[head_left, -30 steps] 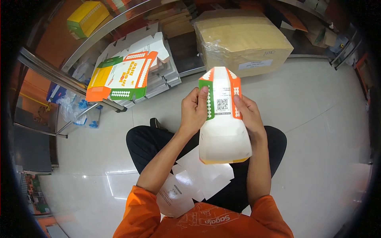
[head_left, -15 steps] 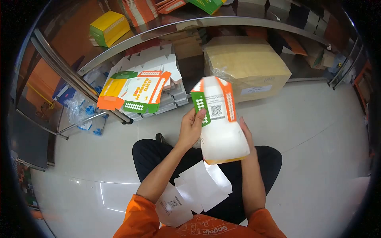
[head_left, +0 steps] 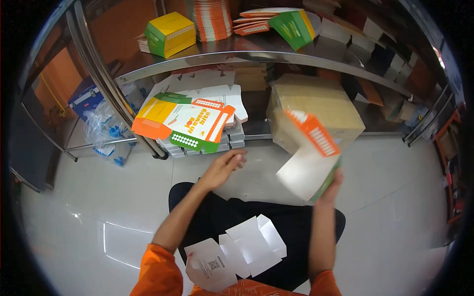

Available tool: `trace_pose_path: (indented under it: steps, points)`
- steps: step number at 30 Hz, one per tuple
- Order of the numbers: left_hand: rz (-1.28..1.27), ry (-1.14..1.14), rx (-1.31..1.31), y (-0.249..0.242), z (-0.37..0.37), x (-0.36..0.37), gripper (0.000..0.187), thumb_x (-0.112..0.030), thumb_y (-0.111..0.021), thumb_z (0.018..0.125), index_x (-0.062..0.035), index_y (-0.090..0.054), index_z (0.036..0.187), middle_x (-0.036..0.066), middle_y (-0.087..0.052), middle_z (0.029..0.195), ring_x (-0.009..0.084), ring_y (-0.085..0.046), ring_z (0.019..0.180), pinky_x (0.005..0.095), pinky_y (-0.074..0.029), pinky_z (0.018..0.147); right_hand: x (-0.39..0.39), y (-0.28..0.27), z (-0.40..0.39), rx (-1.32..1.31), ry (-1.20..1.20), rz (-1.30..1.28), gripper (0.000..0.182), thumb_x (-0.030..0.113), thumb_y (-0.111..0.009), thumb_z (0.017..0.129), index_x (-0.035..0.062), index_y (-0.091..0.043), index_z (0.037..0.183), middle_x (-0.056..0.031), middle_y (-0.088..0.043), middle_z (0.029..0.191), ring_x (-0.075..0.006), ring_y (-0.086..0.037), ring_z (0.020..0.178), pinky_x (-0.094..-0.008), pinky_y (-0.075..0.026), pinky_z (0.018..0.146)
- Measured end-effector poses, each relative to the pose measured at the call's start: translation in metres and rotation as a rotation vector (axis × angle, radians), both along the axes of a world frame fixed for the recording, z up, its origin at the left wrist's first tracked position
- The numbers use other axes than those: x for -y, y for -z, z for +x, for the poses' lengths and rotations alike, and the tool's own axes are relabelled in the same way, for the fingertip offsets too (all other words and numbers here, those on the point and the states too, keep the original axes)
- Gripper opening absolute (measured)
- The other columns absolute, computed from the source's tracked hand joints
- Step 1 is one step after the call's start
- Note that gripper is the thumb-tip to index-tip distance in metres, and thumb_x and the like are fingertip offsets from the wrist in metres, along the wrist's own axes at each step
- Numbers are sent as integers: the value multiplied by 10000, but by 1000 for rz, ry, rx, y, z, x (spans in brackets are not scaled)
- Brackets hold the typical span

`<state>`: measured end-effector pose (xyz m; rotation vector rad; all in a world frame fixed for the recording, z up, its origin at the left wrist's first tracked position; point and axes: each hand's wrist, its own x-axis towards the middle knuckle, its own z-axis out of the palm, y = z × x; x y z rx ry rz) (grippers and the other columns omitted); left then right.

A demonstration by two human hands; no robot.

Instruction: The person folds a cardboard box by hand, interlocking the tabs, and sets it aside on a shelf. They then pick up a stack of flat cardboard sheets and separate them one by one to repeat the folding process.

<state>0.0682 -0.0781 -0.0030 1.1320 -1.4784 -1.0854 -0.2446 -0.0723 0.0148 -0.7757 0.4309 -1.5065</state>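
Observation:
My right hand [head_left: 332, 188] grips a partly folded food box [head_left: 307, 170] from its right side. The box is tilted and blurred, white inside with an orange flap raised and green along its lower edge. My left hand [head_left: 225, 170] is off the box, holding nothing, with its fingers loosely bent and apart. Just beyond that hand, a flat printed box blank [head_left: 186, 118] in orange, yellow, white and green lies on a stack of white blanks [head_left: 232, 138]. Across my lap rests an unfolded white blank [head_left: 254, 246] with a QR code on its left panel.
A large brown carton [head_left: 316, 98] stands behind the held box, under a metal shelf [head_left: 247, 55]. On the shelf are a yellow and green folded box [head_left: 171, 34], a stack of orange-edged blanks [head_left: 212, 19] and more flattened boxes. Plastic bags [head_left: 106, 130] hang at left.
My left hand has let go of the box and moved left. My right hand has carried it rightward, turning and tilting it. The view has tipped up, showing more of the shelf.

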Motion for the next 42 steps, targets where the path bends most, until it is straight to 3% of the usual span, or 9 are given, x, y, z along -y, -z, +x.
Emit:
trace_pose_path:
  steps: [2, 5, 8, 11, 17, 28, 37, 39, 42]
  points:
    - [254, 247, 34, 20, 45, 15, 415, -335, -464, 1024, -30, -522, 1299, 67, -650, 1009, 153, -617, 912, 300, -491, 815, 32, -75, -17, -419, 151, -336, 871, 550, -632, 816, 22, -345, 1447, -145, -446, 1419, -256, -474, 1277, -404, -404, 1061]
    - [386, 247, -34, 38, 70, 21, 402, -331, -484, 1017, -31, -534, 1280, 67, -655, 972, 142, -626, 869, 290, -502, 773, 99, -193, -40, -789, 496, -708, 895, 562, -623, 801, 7, -345, 1446, -126, -410, 1422, -229, -443, 1284, -362, -342, 1092]
    - [371, 310, -52, 37, 64, 22, 363, -295, -503, 1011, -33, -549, 1258, 71, -652, 972, 137, -620, 863, 282, -500, 757, 161, -297, -32, -645, 554, -817, 643, 299, -615, 907, -14, -365, 1409, -129, -562, 1240, -200, -578, 1104, -324, -466, 958]
    - [366, 323, 10, 48, 60, 25, 333, -238, -530, 997, -34, -544, 1259, 73, -649, 959, 132, -613, 854, 272, -495, 744, 221, -355, -5, -754, 539, -924, 584, 325, -649, 913, 4, -458, 1363, -102, -585, 1222, -166, -588, 1078, -305, -473, 922]
    - [341, 320, 114, 69, 61, 29, 355, -236, -569, 969, -14, -547, 1246, 99, -650, 924, 165, -619, 826, 298, -496, 758, 300, -332, 48, -1410, 428, -720, 750, 462, -722, 840, 41, -474, 1409, -131, -595, 1279, -195, -570, 1146, -307, -428, 965]
    - [335, 390, 321, 46, 50, 30, 438, -351, -549, 979, -40, -529, 1286, 132, -671, 959, 201, -634, 899, 324, -492, 806, 302, -304, 61, -1518, 382, -761, 865, 503, -751, 783, 72, -410, 1452, -180, -554, 1314, -257, -526, 1223, -361, -385, 1037]
    - [309, 368, 356, 50, 51, 30, 431, -345, -561, 970, -44, -541, 1279, 167, -678, 1034, 266, -649, 987, 352, -499, 856, 279, -299, 79, -1699, 362, -817, 1045, 345, -884, 652, 83, -290, 1471, -229, -535, 1296, -313, -526, 1215, -408, -419, 1027]
    - [317, 347, 382, 50, 51, 30, 419, -336, -564, 969, -43, -551, 1268, 168, -680, 1014, 266, -653, 966, 354, -500, 850, 271, -289, 89, -1801, 917, -973, 1130, 340, -891, 636, 52, -206, 1487, -232, -435, 1376, -345, -463, 1271, -420, -392, 1061]
    - [286, 323, 380, 53, 51, 30, 417, -334, -564, 968, -35, -555, 1259, 170, -683, 993, 266, -657, 946, 358, -501, 840, 267, -277, 99, -1746, 1025, -1086, 1143, 358, -888, 622, 64, -197, 1483, -261, -380, 1392, -393, -441, 1278, -453, -406, 1052]
